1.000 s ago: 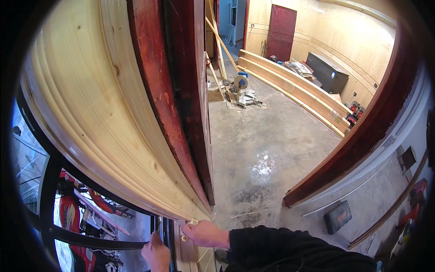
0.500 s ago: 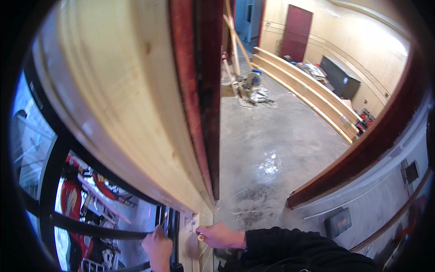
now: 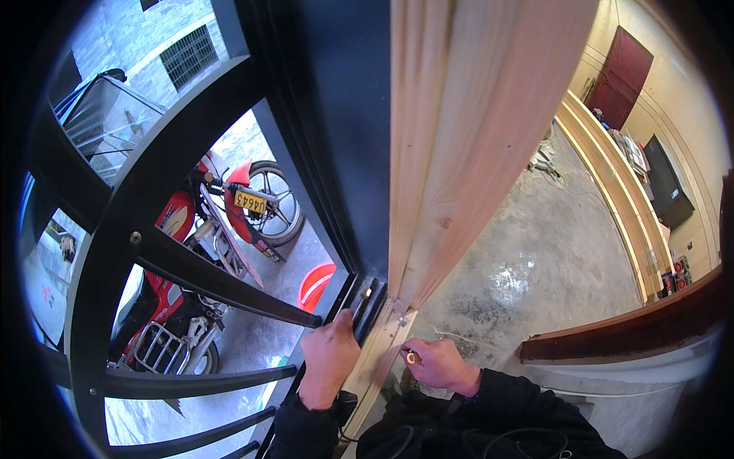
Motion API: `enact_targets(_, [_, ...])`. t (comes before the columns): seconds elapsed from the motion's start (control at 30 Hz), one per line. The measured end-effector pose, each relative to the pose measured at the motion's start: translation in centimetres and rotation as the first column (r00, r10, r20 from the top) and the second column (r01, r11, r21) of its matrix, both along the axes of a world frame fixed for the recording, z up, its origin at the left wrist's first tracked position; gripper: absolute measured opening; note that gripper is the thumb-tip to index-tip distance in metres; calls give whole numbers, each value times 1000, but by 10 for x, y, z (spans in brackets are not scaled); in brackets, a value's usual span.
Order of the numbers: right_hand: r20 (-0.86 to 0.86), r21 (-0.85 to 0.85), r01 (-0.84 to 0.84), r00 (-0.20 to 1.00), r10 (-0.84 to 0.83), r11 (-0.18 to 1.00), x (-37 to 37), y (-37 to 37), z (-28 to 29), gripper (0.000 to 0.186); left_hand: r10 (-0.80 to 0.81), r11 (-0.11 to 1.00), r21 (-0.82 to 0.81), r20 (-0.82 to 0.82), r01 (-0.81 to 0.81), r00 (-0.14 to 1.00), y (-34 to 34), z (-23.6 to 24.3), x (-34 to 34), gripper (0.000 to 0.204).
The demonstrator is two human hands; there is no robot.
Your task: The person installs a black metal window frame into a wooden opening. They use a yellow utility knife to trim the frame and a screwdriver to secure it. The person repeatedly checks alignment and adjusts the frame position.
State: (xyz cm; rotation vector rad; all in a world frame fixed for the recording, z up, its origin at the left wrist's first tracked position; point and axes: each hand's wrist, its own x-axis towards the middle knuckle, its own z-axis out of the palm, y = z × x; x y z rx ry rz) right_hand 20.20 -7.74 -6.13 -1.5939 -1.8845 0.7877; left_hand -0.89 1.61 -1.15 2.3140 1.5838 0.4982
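Note:
My left hand [image 3: 330, 358] is closed, its knuckles against the black metal window frame [image 3: 367, 310] beside the wooden sill; what it grips, if anything, is hidden. A small pale spot shows just past its fingers. To the right, my right hand [image 3: 442, 366] is closed around a small handle-like thing [image 3: 413, 357]; only its round yellowish end shows, so its kind is unclear. This hand is beside the pale wooden sill [image 3: 375, 367]. Above both hands rises a pale wood jamb [image 3: 466, 145], set against the dark frame.
Black curved window bars [image 3: 222, 279] lie left of my left hand. Beyond them stand a red motorcycle [image 3: 172, 252] and a red basin [image 3: 315, 284]. On the right are a dark red wood edge [image 3: 627, 333], long pale boards [image 3: 612, 191] and a concrete floor [image 3: 527, 252].
My view has swung left, so more of the bars and motorcycle shows, and the jamb now stands mid-picture. Both hands stay closed at the sill and frame.

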Motion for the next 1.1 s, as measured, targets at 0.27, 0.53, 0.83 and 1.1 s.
enact_targets(0.27, [-15,35,-30,999,31,999,-3,-1,2,16,31,1000,3,-86,-31,996,0,3,-9,9])
enact_targets(0.53, [-8,18,-32,999,32,999,-4,-4,-3,17,49,999,-7,-221,-52,974,20,5,4,13])
enact_targets(0.83, [-25,81,-6,1000,8,997,-4,-8,-6,15,-13,998,-66,-209,-1,978,36,1,23,15])
enact_targets(1.1, [-42,30,-41,998,42,999,-7,-8,-4,16,24,995,-96,-157,-40,987,26,2,15,15])
